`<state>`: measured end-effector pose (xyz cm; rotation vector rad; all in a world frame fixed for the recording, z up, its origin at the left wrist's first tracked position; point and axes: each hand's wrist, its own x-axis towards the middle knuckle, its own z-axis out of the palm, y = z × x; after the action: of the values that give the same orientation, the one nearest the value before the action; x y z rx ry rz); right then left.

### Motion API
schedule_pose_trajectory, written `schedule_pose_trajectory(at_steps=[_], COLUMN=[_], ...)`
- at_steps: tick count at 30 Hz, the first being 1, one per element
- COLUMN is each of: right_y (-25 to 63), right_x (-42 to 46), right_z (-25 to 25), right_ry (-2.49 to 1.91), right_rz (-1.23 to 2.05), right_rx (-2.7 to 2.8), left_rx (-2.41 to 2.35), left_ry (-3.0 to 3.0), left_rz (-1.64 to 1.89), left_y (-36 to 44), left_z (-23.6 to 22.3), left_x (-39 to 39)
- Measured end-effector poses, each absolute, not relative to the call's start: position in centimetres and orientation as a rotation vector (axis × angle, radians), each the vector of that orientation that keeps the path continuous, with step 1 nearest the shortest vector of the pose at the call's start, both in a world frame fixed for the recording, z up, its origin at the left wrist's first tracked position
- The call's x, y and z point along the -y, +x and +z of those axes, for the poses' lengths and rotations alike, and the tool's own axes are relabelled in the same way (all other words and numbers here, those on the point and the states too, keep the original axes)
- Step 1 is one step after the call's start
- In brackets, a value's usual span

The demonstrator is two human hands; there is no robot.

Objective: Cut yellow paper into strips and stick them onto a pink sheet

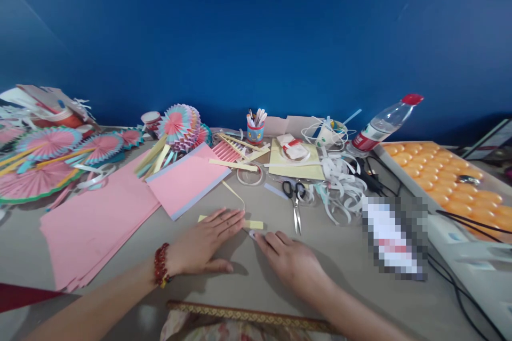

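Note:
My left hand (216,237) lies flat, fingers stretched out, on a pale yellow paper strip (254,224) whose two ends show on either side of it. A thin, light strip (233,193) curls up from the table just beyond its fingertips. My right hand (294,261) is closed beside it, with a small whitish thing (252,234) at its index fingertip; its kind is too small to tell. Black-handled scissors (296,205) lie shut beyond my right hand. A pink paper sheet with lilac edges (190,178) lies beyond my left hand.
Pink sheets (100,224) and folded paper fans (100,148) cover the left side. At the back stand a pen cup (255,131) and a tilted red-capped bottle (384,125). Curled white strips (340,186), a roll of tape (250,175) and an orange bumpy pad (448,170) lie around.

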<state>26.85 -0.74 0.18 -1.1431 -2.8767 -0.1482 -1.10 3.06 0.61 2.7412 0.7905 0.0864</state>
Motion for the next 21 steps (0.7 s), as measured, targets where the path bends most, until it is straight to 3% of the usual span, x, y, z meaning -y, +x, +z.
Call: schedule_pose_trajectory(at_steps=[21], right_y=[25.5], right_x=[0.5], right_z=[-0.5], right_ry=[-1.103], right_rz=[-0.143], right_rx=[2.855], left_rx=[-0.885], left_ry=[2.749], left_rz=[0.065], left_y=[-3.7], left_z=[0.0], left_x=[-2.4])
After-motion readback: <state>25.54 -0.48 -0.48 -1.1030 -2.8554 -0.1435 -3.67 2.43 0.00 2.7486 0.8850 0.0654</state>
